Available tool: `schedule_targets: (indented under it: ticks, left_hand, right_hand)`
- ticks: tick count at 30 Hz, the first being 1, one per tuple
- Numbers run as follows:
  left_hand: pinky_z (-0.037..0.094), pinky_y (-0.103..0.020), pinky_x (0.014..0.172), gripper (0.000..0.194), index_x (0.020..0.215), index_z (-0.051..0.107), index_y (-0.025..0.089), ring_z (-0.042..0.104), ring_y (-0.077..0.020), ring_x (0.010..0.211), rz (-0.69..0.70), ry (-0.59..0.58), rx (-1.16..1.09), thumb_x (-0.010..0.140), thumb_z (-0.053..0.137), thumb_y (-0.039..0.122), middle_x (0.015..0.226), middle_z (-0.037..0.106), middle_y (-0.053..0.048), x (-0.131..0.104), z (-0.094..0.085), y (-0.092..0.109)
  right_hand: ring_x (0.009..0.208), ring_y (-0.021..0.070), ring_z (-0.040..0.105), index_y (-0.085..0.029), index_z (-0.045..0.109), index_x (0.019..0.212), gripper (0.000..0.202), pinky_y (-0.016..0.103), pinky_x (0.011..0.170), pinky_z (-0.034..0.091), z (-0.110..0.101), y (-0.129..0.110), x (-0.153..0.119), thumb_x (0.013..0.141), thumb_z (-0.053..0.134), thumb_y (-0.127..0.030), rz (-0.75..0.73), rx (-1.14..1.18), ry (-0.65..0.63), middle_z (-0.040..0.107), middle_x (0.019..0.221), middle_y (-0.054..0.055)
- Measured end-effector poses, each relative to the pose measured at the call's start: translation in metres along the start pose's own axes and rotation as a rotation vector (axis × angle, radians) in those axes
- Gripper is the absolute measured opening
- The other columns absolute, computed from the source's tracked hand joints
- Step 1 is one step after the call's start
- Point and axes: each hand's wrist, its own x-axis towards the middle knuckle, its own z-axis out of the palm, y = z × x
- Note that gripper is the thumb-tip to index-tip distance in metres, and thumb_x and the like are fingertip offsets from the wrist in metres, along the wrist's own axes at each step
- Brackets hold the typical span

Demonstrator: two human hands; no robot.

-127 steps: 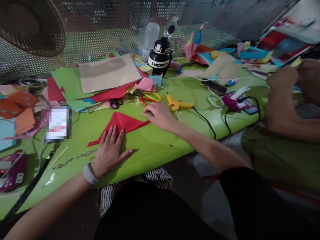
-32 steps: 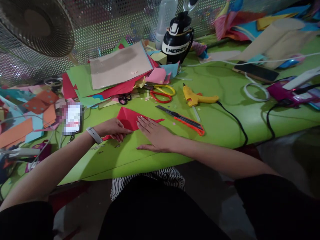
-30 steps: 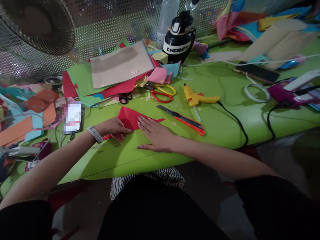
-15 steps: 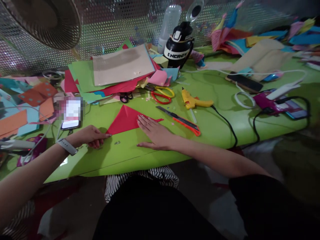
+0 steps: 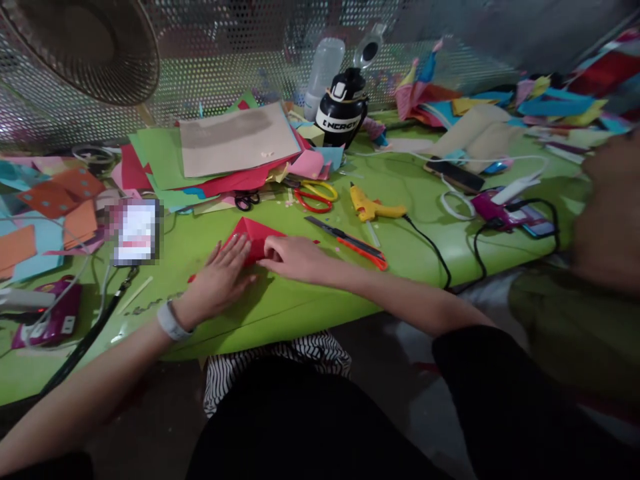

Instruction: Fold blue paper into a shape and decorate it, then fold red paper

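Note:
A folded red paper (image 5: 253,233) lies on the green table (image 5: 300,320), its peak pointing away from me. My left hand (image 5: 220,277), with a pale band on the wrist, rests flat on the paper's left part with its fingers spread. At the right part, my right hand (image 5: 287,257) has its fingers curled and pinched on the paper's edge. The palms and hands cover much of the lower paper. Just right of my right hand lies an orange-and-black cutter (image 5: 350,243) with its blade out.
Behind are scissors (image 5: 317,197), a paper stack (image 5: 240,140), a black bottle (image 5: 340,110) and a yellow glue gun (image 5: 375,205). A lit phone (image 5: 136,232) and a purple power strip (image 5: 55,310) are left. Cables and another strip (image 5: 500,210) lie right.
My left hand has gone from pinching the left corner to lying flat on the paper. My right hand has curled from flat to a pinch. The view has shifted; a blurred person's part appears at right.

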Motion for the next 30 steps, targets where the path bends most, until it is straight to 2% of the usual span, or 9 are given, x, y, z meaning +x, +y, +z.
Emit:
schedule_targets:
  ticks: [3,6,9,12,17,21,23,27,30]
  left_hand:
    - [0.016,-0.051,0.125,0.074,0.155,0.029,0.006,0.023,-0.0286,0.152,0.038,-0.039,0.077,0.101,0.031,0.057,0.162,0.028,-0.019,0.004,0.023,0.004]
    - [0.016,-0.051,0.125,0.077,0.156,0.028,0.007,0.022,-0.0287,0.152,0.047,-0.029,0.102,0.101,0.028,0.060,0.163,0.025,-0.019,0.002,0.028,0.001]
    - [0.016,-0.051,0.125,0.078,0.157,0.025,0.009,0.022,-0.0284,0.152,0.067,-0.009,0.109,0.100,0.028,0.061,0.163,0.026,-0.018,0.000,0.027,0.000]
    - [0.016,-0.052,0.125,0.078,0.158,0.022,0.008,0.023,-0.0287,0.152,0.076,0.006,0.120,0.101,0.028,0.061,0.163,0.026,-0.019,0.000,0.027,-0.001]
    - [0.016,-0.050,0.125,0.079,0.158,0.023,0.007,0.024,-0.0294,0.152,0.088,0.047,0.105,0.101,0.027,0.061,0.162,0.027,-0.019,0.000,0.030,-0.002]
    - [0.017,-0.051,0.125,0.081,0.156,0.027,0.005,0.026,-0.0299,0.151,0.087,0.057,0.105,0.100,0.023,0.064,0.161,0.029,-0.019,0.000,0.031,-0.004]
    - [0.017,-0.051,0.125,0.083,0.156,0.027,0.005,0.025,-0.0297,0.151,0.094,0.039,0.104,0.100,0.021,0.065,0.161,0.029,-0.019,0.000,0.030,-0.006]
    - [0.013,-0.049,0.125,0.086,0.157,0.024,0.005,0.021,-0.0282,0.153,0.130,-0.040,0.091,0.098,0.023,0.068,0.162,0.027,-0.018,0.002,0.022,-0.010]
    - [0.011,-0.047,0.125,0.088,0.158,0.021,0.007,0.018,-0.0271,0.153,0.173,-0.105,0.086,0.097,0.024,0.070,0.164,0.022,-0.017,0.005,0.016,-0.013]
  right_hand:
    - [0.074,0.0204,0.067,-0.019,0.069,0.083,0.027,0.032,0.067,0.047,-0.013,-0.002,0.027,0.089,0.063,-0.045,0.050,0.066,-0.274,0.074,0.080,0.006]
    - [0.060,0.0141,0.065,-0.018,0.061,0.065,0.035,0.028,0.065,0.046,-0.018,0.008,0.046,0.089,0.066,-0.043,0.105,0.191,-0.458,0.067,0.061,0.001]
    - [0.053,0.0110,0.062,-0.017,0.054,0.061,0.039,0.027,0.065,0.049,-0.019,0.023,0.052,0.089,0.068,-0.041,0.185,0.334,-0.574,0.062,0.054,-0.002]
    - [0.051,0.0102,0.061,-0.018,0.052,0.061,0.041,0.027,0.064,0.050,-0.024,0.041,0.047,0.086,0.072,-0.043,0.282,0.341,-0.608,0.061,0.053,-0.003]
    - [0.049,0.0117,0.060,-0.018,0.050,0.058,0.052,0.027,0.059,0.049,-0.044,0.072,0.028,0.071,0.080,-0.059,0.405,0.242,-0.570,0.065,0.056,0.000]
    - [0.055,0.0141,0.063,-0.018,0.051,0.055,0.046,0.027,0.062,0.047,-0.067,0.083,0.012,0.078,0.078,-0.046,0.468,0.091,-0.498,0.064,0.054,0.000]
    - [0.063,0.0169,0.065,-0.018,0.055,0.057,0.039,0.029,0.065,0.045,-0.073,0.081,0.006,0.084,0.072,-0.039,0.464,0.013,-0.399,0.064,0.056,0.002]
    - [0.077,0.0204,0.065,-0.018,0.067,0.081,0.030,0.030,0.065,0.040,-0.061,0.060,-0.002,0.090,0.063,-0.047,0.282,-0.067,-0.027,0.073,0.080,0.005]
    - [0.088,0.0208,0.064,-0.020,0.068,0.098,0.027,0.030,0.069,0.041,-0.034,0.038,-0.001,0.088,0.067,-0.045,0.013,-0.021,-0.020,0.073,0.101,0.007]
